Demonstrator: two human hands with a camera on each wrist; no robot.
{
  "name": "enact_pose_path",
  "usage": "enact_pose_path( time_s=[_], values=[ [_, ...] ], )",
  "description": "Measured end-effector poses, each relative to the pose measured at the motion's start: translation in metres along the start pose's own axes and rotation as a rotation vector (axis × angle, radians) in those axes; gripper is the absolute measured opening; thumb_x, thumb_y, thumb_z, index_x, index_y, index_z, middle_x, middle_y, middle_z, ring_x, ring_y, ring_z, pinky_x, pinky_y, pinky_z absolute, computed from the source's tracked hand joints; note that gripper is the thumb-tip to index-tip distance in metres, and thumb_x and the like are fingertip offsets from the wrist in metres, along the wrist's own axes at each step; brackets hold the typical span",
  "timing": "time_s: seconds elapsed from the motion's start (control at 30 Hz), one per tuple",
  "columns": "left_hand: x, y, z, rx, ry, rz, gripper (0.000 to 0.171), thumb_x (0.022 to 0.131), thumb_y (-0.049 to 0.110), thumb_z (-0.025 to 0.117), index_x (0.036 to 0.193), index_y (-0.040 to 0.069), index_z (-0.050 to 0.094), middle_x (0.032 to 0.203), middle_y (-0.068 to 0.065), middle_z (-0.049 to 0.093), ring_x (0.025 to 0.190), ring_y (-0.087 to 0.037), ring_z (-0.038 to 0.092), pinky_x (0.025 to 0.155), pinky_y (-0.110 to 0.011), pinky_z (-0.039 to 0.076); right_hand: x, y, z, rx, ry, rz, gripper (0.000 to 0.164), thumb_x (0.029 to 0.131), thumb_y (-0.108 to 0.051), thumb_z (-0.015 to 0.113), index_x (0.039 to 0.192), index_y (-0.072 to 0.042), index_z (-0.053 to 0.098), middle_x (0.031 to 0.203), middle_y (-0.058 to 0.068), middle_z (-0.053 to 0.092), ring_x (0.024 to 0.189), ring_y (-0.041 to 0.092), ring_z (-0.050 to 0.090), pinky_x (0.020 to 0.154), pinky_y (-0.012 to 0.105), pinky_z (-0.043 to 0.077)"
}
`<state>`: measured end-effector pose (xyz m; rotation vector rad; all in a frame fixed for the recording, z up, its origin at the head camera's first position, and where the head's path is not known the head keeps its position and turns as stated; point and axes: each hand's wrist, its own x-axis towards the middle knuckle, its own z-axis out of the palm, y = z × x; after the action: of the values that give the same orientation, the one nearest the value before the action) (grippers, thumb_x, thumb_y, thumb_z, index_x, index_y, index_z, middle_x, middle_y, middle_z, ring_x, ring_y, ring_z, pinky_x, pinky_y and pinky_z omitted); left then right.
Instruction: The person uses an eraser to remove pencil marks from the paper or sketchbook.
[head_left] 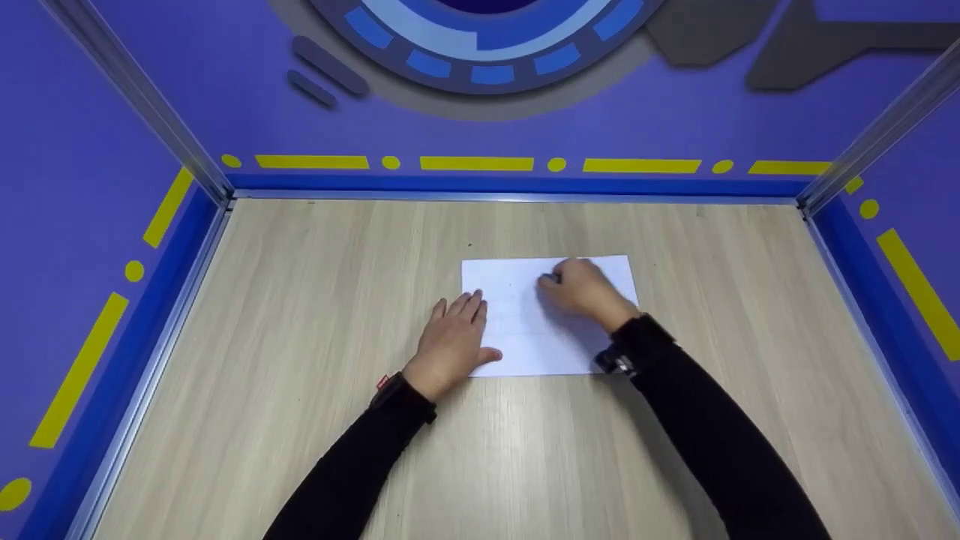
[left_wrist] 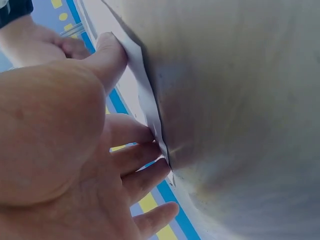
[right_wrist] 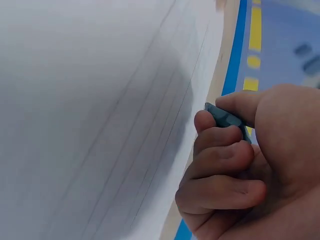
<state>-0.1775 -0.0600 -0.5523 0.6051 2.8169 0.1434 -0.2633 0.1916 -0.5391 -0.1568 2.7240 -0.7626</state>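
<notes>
Lined white paper (head_left: 525, 341) toward the far edge of the woodgrain worktop (head_left: 300, 337).
Right hand (head_left: 583, 291) pinches a dark, angular lump (right_wrist: 226, 118); left hand (head_left: 451, 339), fingers extended, touches the paper's left edge.

Left hand (head_left: 450, 341) palm-down, fingers (head_left: 474, 306) spread, right hand (head_left: 586, 291) curled, slightly blurred, perhaps on its side, arms (head_left: 712, 420) extended

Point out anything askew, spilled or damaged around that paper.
In the left wrist view, the paper looks wavy along its edge near the left hand, rather than flat; a tiny dark speck marks the table beyond it. Nothing appears spilled.
</notes>
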Motion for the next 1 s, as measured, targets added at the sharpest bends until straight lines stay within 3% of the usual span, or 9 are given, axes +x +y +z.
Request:
enact_pose_path(
  time_s=[0.1, 0.2, 0.3, 0.43, 0.6, 0.7, 0.77, 0.87, 1.0],
  values=[
    [0.0, -0.001, 0.001, 0.004, 0.018, 0.003, 0.094, 0.103, 0.062, 0.067, 0.17, 0.003, 0.039, 0.182, -0.014, 0.034, 0.169, -0.03, 0.033, 0.139, -0.057, 0.027, 0.006, -0.031, 0.016, -0.027, -0.04, -0.02, 0.039, 0.11, -0.037, 0.058, 0.084, -0.01, 0.066, 0.091, 0.013, 0.071, 0.091, 0.033, 0.069, 0.089, 0.049, 0.059],
    [-0.001, -0.001, 0.002, 0.013, 0.041, 0.008, 0.094, 0.102, 0.062, 0.069, 0.168, 0.001, 0.043, 0.18, -0.015, 0.038, 0.168, -0.03, 0.036, 0.137, -0.057, 0.03, 0.013, -0.058, 0.032, -0.066, -0.055, -0.034, 0.037, 0.11, -0.035, 0.059, 0.094, -0.005, 0.073, 0.105, 0.019, 0.077, 0.1, 0.037, 0.072, 0.099, 0.053, 0.06],
    [-0.002, -0.001, 0.001, 0.018, 0.058, 0.01, 0.095, 0.101, 0.062, 0.07, 0.167, -0.001, 0.044, 0.178, -0.016, 0.041, 0.166, -0.031, 0.039, 0.136, -0.058, 0.032, 0.019, -0.076, 0.044, -0.097, -0.05, -0.039, 0.036, 0.109, -0.035, 0.061, 0.095, -0.004, 0.075, 0.106, 0.018, 0.077, 0.098, 0.035, 0.07, 0.098, 0.051, 0.061],
    [-0.003, 0.001, 0.0, 0.035, 0.066, 0.009, 0.096, 0.1, 0.063, 0.07, 0.166, -0.001, 0.045, 0.177, -0.016, 0.043, 0.165, -0.031, 0.04, 0.135, -0.059, 0.033, 0.025, -0.081, 0.052, -0.098, -0.036, -0.026, 0.036, 0.106, -0.035, 0.065, 0.1, -0.002, 0.078, 0.111, 0.018, 0.076, 0.103, 0.034, 0.068, 0.099, 0.051, 0.059],
    [-0.003, 0.003, 0.0, 0.038, 0.046, 0.008, 0.095, 0.102, 0.065, 0.067, 0.168, 0.001, 0.043, 0.179, -0.014, 0.039, 0.167, -0.03, 0.037, 0.137, -0.057, 0.031, 0.024, -0.062, 0.049, -0.081, -0.009, -0.033, 0.033, 0.102, -0.033, 0.068, 0.102, -0.002, 0.079, 0.113, 0.019, 0.076, 0.108, 0.035, 0.068, 0.103, 0.051, 0.059],
    [-0.003, 0.003, 0.0, 0.035, 0.03, 0.011, 0.095, 0.102, 0.065, 0.066, 0.169, 0.002, 0.042, 0.18, -0.014, 0.037, 0.168, -0.03, 0.035, 0.138, -0.056, 0.029, 0.019, -0.043, 0.041, -0.062, 0.017, -0.038, 0.028, 0.101, -0.03, 0.067, 0.089, -0.005, 0.075, 0.1, 0.016, 0.075, 0.098, 0.034, 0.068, 0.095, 0.049, 0.059],
    [-0.002, 0.003, 0.001, 0.033, 0.025, 0.011, 0.095, 0.102, 0.065, 0.065, 0.169, 0.002, 0.041, 0.181, -0.014, 0.036, 0.169, -0.03, 0.035, 0.138, -0.056, 0.029, 0.015, -0.027, 0.033, -0.042, 0.036, -0.034, 0.029, 0.099, -0.027, 0.067, 0.077, -0.01, 0.066, 0.085, 0.011, 0.068, 0.086, 0.03, 0.065, 0.082, 0.045, 0.057],
    [-0.003, 0.002, 0.0, 0.035, 0.022, 0.005, 0.096, 0.102, 0.065, 0.065, 0.17, 0.002, 0.04, 0.181, -0.014, 0.036, 0.169, -0.03, 0.035, 0.138, -0.056, 0.029, 0.009, -0.003, 0.02, -0.013, 0.064, -0.031, 0.037, 0.096, -0.024, 0.065, 0.065, -0.016, 0.049, 0.068, 0.001, 0.049, 0.069, 0.024, 0.052, 0.064, 0.038, 0.044],
    [-0.003, 0.001, -0.001, 0.039, 0.018, -0.002, 0.095, 0.103, 0.065, 0.065, 0.17, 0.002, 0.04, 0.181, -0.014, 0.036, 0.168, -0.03, 0.035, 0.137, -0.056, 0.03, 0.0, 0.029, 0.002, 0.009, 0.093, -0.023, 0.04, 0.094, -0.022, 0.062, 0.063, -0.02, 0.037, 0.062, -0.005, 0.033, 0.06, 0.018, 0.038, 0.057, 0.034, 0.032]
  ],
)
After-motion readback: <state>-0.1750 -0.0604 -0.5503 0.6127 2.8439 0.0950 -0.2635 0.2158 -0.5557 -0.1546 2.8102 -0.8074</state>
